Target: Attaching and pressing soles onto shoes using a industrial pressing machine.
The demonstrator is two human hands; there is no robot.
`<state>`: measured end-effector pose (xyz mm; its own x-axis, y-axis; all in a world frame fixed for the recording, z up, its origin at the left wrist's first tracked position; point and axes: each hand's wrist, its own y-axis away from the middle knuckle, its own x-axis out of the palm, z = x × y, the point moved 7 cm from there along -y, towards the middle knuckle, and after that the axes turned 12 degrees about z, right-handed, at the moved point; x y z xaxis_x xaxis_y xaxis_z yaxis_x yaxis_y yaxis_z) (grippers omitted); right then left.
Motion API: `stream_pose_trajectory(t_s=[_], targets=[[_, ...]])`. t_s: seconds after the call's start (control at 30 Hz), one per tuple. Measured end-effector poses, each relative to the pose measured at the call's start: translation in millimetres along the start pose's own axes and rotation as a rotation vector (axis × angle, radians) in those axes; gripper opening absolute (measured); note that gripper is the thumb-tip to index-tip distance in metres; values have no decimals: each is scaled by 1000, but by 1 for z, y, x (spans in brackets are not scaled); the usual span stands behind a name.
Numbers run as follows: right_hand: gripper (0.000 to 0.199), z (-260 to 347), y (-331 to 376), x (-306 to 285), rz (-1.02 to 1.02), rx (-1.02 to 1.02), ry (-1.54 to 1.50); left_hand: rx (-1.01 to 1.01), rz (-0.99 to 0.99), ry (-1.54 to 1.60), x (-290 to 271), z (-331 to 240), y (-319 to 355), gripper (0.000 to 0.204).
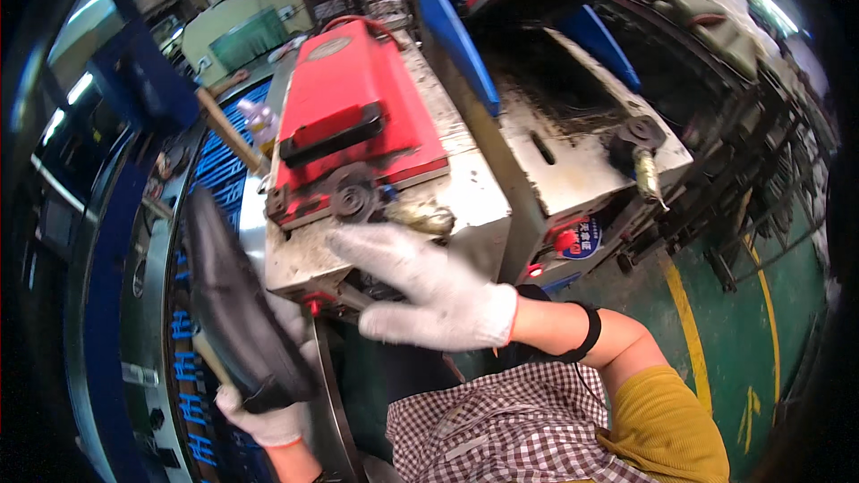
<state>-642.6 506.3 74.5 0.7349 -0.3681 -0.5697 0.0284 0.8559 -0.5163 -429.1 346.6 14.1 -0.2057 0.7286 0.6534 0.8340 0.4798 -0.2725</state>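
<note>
Low on the left, a dark shoe upper (234,304) is gripped from below by the left hand (264,416), which is gloved in white and closed around its lower end. It is held tilted, its long body rising toward the upper left, over a curved metal rail (143,304) lined with blue clips (192,407). Little free room is left between the upper and the front corner of the machine (376,215) just beside it. The right hand (429,291) (also in a white glove) is spread open, fingers extended toward the machine's worn front edge, near a small black wheel (353,201) and a brass-coloured nozzle (420,215); whether the surface is touched cannot be told. A red cover (353,103) sits on top of the machine. To the right, a second unit with blue side walls (452,31) forms an open bay, in which only dark grime can be made out. Beyond it, open green floor (734,340) with a yellow line (689,331) is seen at lower right.
</note>
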Motion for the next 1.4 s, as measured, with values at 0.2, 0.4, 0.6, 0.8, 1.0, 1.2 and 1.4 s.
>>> stream_pose_trajectory(t_s=[0.2, 0.4, 0.6, 0.8, 1.0, 1.2, 1.4], targets=[[89, -11, 57, -65, -194, 373, -571, -239, 230, -423, 122, 90, -114, 74], [80, -56, 118, -211, -523, 390, -871, -58, 525, -912, 234, 127, -211, 84], [90, -138, 124, -351, -524, 711, -48, 381, 550, -1249, 315, 102, -331, 93], [102, -249, 126, -387, -67, 1025, 509, 682, 611, -1488, 415, 117, -393, 78], [106, -248, 119, -374, 193, 1138, 488, 703, 882, -1555, 489, 125, -430, 69], [98, -241, 124, -380, 254, 1072, 584, 588, 1031, -1525, 519, 150, -458, 49], [72, -120, 156, -342, 190, 810, 686, 597, 847, -1672, 506, 171, -430, 38]])
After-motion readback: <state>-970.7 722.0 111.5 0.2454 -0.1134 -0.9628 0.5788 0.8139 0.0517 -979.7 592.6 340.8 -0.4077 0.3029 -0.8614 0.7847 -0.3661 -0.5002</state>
